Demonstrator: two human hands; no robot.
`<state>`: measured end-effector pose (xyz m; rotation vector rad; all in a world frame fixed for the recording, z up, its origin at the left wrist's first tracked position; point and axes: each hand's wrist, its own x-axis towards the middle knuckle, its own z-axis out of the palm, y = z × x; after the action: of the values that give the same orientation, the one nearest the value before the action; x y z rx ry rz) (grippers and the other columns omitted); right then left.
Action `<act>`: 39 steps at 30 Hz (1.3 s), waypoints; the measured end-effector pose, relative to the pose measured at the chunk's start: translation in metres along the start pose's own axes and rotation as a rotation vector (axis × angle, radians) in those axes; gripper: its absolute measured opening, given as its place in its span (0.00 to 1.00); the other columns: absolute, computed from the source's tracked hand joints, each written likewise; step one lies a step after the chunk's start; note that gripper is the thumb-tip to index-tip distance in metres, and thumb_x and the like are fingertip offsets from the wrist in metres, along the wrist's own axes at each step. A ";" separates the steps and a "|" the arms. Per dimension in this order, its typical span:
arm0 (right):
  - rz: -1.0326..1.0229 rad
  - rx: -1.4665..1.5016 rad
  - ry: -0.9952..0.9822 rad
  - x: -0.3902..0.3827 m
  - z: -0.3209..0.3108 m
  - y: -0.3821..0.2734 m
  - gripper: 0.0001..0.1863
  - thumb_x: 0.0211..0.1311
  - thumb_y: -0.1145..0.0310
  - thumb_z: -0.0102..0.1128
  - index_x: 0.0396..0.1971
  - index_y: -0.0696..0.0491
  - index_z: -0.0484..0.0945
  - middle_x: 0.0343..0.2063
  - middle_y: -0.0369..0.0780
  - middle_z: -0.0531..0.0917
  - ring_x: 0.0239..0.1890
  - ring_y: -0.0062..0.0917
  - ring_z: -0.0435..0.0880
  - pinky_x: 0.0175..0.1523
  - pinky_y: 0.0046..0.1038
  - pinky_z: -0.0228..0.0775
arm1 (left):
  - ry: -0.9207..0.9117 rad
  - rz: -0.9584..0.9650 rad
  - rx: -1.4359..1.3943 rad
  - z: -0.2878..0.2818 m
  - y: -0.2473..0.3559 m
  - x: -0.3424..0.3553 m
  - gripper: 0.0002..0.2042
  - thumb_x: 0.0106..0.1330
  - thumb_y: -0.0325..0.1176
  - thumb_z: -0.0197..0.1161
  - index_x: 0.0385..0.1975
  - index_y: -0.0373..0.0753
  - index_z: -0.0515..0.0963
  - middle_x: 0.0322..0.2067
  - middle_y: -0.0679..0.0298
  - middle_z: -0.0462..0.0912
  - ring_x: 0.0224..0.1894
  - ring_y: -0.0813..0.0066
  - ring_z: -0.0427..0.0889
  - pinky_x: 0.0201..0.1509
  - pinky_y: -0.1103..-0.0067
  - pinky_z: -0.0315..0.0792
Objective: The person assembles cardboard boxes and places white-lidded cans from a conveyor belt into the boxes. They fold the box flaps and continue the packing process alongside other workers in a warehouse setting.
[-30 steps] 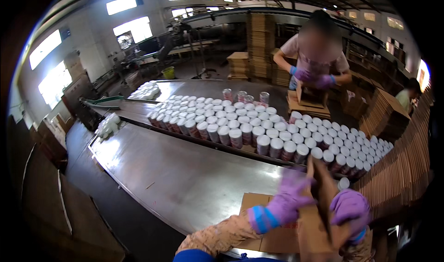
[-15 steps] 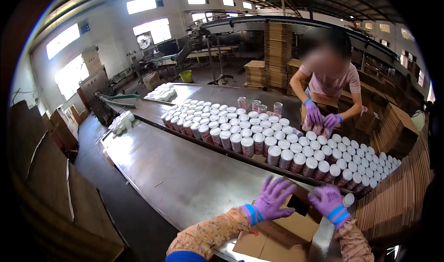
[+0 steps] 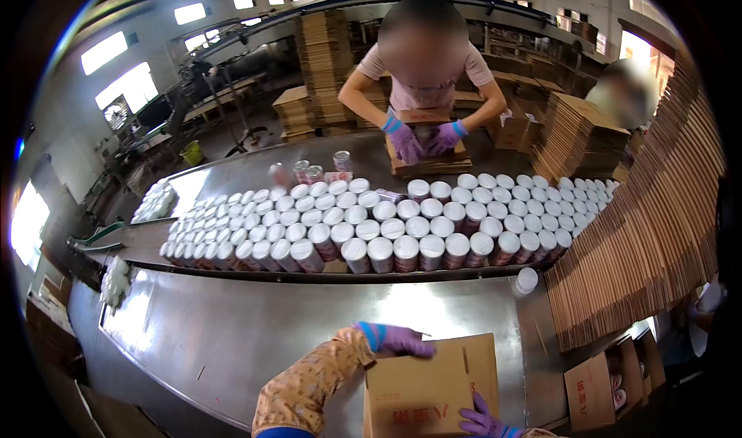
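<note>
A brown cardboard box (image 3: 421,392) with red print stands close in front of me at the near edge of the metal table. My left hand (image 3: 403,340), in a purple glove, is closed over its upper left edge, fingers together. At the box's lower right side my right hand (image 3: 483,419), gloved the same way, grips it with thumb and fingers against the printed face. The inside of the box is hidden from here. Beyond it, many white-lidded cans (image 3: 406,246) stand in tight rows along a raised strip. One can (image 3: 525,282) stands apart near the right end of the table.
Across the cans a co-worker's purple-gloved hands (image 3: 421,140) are at another carton (image 3: 433,164). Flat cardboard (image 3: 626,260) is stacked high at the right. A carton holding cans (image 3: 591,392) sits low right. White lids (image 3: 116,283) lie at the table's left end.
My view has turned right. My hands, earlier spread above the carton's flaps, have come down onto the box, which is now tipped up. The co-worker's hands have moved from cans to a carton.
</note>
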<state>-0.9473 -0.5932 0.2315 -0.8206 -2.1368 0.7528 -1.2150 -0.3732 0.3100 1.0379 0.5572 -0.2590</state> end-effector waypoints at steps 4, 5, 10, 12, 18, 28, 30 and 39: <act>0.508 0.380 -0.307 -0.019 -0.028 0.039 0.36 0.41 0.57 0.69 0.51 0.53 0.65 0.52 0.48 0.67 0.55 0.41 0.66 0.61 0.40 0.57 | 0.231 0.150 1.002 0.037 -0.012 0.020 0.20 0.50 0.46 0.65 0.39 0.39 0.78 0.36 0.59 0.80 0.40 0.66 0.78 0.47 0.70 0.70; 0.435 0.186 -0.400 -0.009 -0.051 0.041 0.32 0.41 0.58 0.68 0.49 0.52 0.67 0.51 0.48 0.67 0.54 0.42 0.66 0.59 0.43 0.58 | 0.365 0.446 1.147 0.048 -0.041 0.032 0.22 0.51 0.46 0.63 0.43 0.40 0.76 0.38 0.58 0.80 0.41 0.63 0.77 0.49 0.69 0.69; 0.005 -0.895 -0.069 0.254 -0.136 0.077 0.42 0.39 0.46 0.63 0.58 0.43 0.62 0.57 0.49 0.60 0.57 0.54 0.56 0.57 0.58 0.51 | 0.248 0.682 0.912 0.051 -0.041 0.018 0.22 0.56 0.38 0.57 0.49 0.34 0.68 0.47 0.53 0.73 0.48 0.57 0.72 0.51 0.67 0.67; 0.374 -1.067 -0.095 0.300 -0.127 0.114 0.52 0.34 0.37 0.62 0.63 0.40 0.51 0.61 0.48 0.54 0.61 0.56 0.49 0.58 0.61 0.45 | 0.475 0.526 1.041 -0.017 0.039 0.030 0.24 0.54 0.41 0.59 0.50 0.36 0.68 0.49 0.53 0.71 0.50 0.55 0.71 0.55 0.67 0.65; 0.132 -1.168 -0.008 0.291 -0.096 0.143 0.46 0.29 0.40 0.65 0.55 0.40 0.65 0.45 0.39 0.66 0.40 0.35 0.65 0.42 0.38 0.60 | 1.505 0.592 1.840 -0.099 0.043 0.063 0.24 0.51 0.33 0.53 0.52 0.38 0.67 0.44 0.56 0.68 0.48 0.59 0.68 0.52 0.62 0.63; 0.364 -0.748 -0.609 0.240 -0.043 0.026 0.35 0.44 0.39 0.55 0.51 0.43 0.66 0.31 0.36 0.76 0.32 0.30 0.75 0.38 0.34 0.64 | 0.936 0.244 1.076 0.003 -0.002 -0.032 0.31 0.46 0.48 0.66 0.50 0.39 0.69 0.40 0.51 0.72 0.42 0.56 0.72 0.45 0.67 0.68; 0.527 -0.575 -0.698 0.245 -0.040 0.024 0.29 0.45 0.43 0.58 0.48 0.40 0.70 0.38 0.39 0.79 0.36 0.37 0.77 0.45 0.35 0.67 | 0.572 0.133 0.872 -0.012 0.002 -0.032 0.29 0.51 0.53 0.62 0.49 0.40 0.70 0.41 0.50 0.74 0.42 0.59 0.74 0.44 0.71 0.69; 0.273 -0.141 -1.121 0.248 -0.042 0.048 0.26 0.52 0.48 0.54 0.46 0.51 0.71 0.39 0.44 0.78 0.41 0.35 0.76 0.46 0.32 0.67 | 0.170 0.171 0.999 0.000 0.001 -0.020 0.24 0.66 0.49 0.41 0.52 0.36 0.65 0.46 0.51 0.73 0.47 0.59 0.74 0.54 0.69 0.64</act>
<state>-1.0336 -0.3698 0.3223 -0.8740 -3.1065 1.4556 -1.2309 -0.3739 0.3217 2.0806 0.4820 -0.3038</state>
